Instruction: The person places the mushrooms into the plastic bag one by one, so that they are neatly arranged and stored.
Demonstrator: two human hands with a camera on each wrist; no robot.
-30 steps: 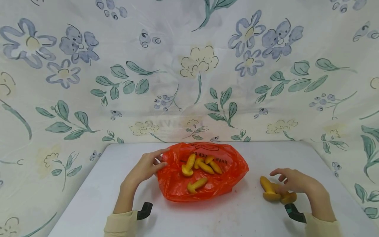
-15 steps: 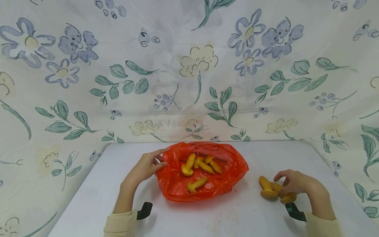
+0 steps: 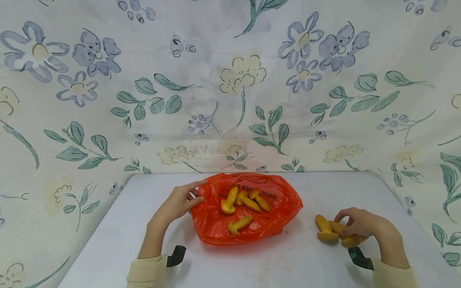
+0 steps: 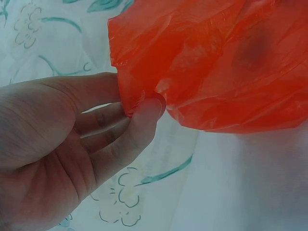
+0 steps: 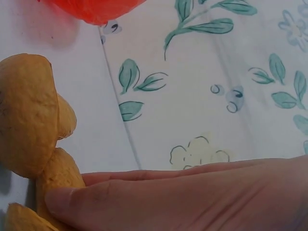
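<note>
My left hand (image 3: 176,204) pinches the left edge of a red plastic bag (image 3: 205,228), which lies with its mouth spread. In the left wrist view, the thumb presses the thin film (image 4: 159,62) against the fingers. Several yellow-brown mushrooms (image 3: 240,225) lie inside the bag. To the right of it, my right hand (image 3: 361,222) holds a mushroom (image 3: 335,227) by its stem (image 5: 58,166), thumb on one side, other fingers mostly hidden behind. Another mushroom (image 3: 327,237) lies right beside it on the left, its broad cap (image 5: 24,115) large in the right wrist view.
Both hands work over a white table (image 3: 252,264), with faint stains in front of the bag. A floral cloth (image 3: 223,100) hangs behind and at the sides. Black wrist mounts (image 3: 176,256) stick out inward at both cuffs.
My right hand has shifted slightly right and down, and its fingers have closed on a mushroom stem. The mushroom beside it has slid a little left. Left hand and bag have stayed put.
</note>
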